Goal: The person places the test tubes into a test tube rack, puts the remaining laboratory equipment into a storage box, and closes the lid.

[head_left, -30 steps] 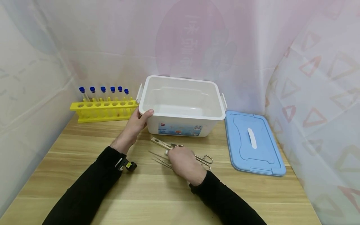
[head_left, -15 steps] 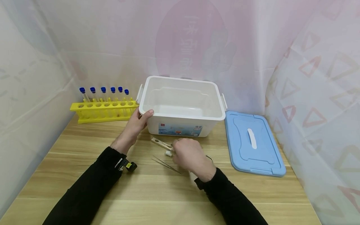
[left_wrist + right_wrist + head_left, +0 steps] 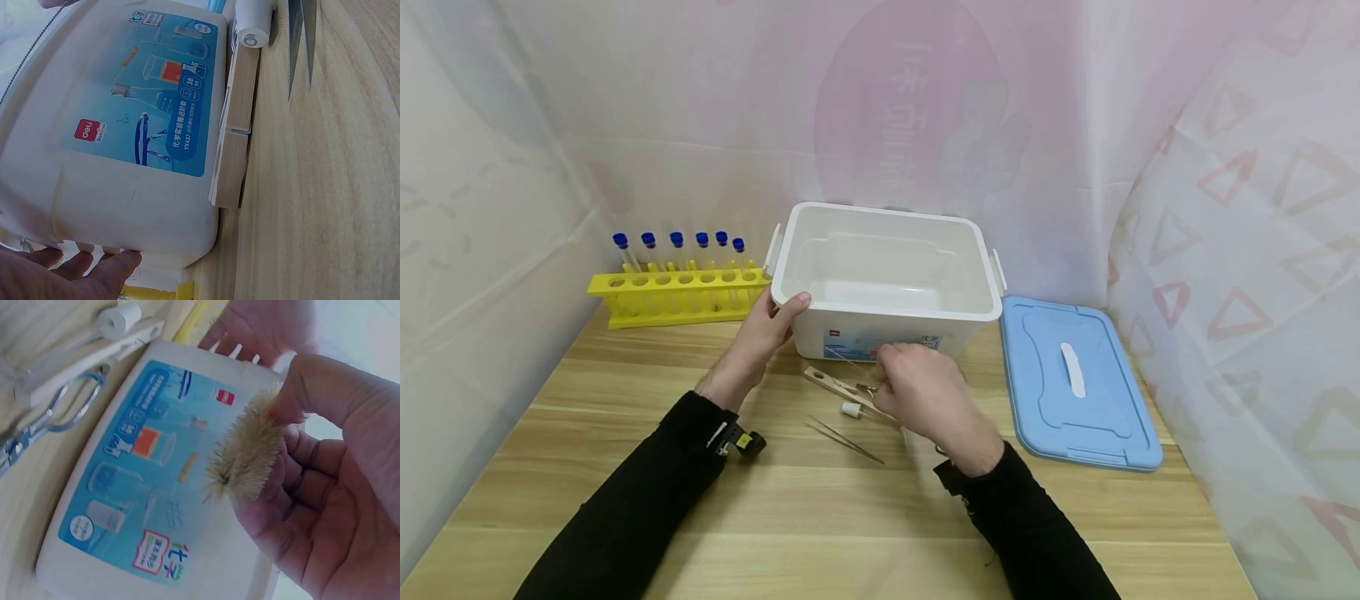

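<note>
My left hand (image 3: 756,333) grips the near left corner of a white plastic box (image 3: 887,310), thumb over the rim and fingers along its side. In front of the box, my right hand (image 3: 928,392) pinches a test tube brush (image 3: 247,450) by its pale bristle head. The brush's thin wire (image 3: 847,359) reaches leftward across the box's label. Below that hand lie a wooden test tube clamp (image 3: 829,382), a white cap-like piece (image 3: 851,409) and tweezers (image 3: 847,440). Metal tongs (image 3: 25,445) with finger loops are mostly hidden under the hand in the head view.
A yellow rack (image 3: 673,317) with several blue-capped test tubes (image 3: 677,240) stands left of the box. On the right lies a blue lid (image 3: 1048,400) with a white handle. Printed fabric walls (image 3: 1075,100) enclose the wooden table (image 3: 760,533).
The right hand has picked the brush up from among the tools and raised it toward the box, moving right and away. The left hand stays at the box corner.
</note>
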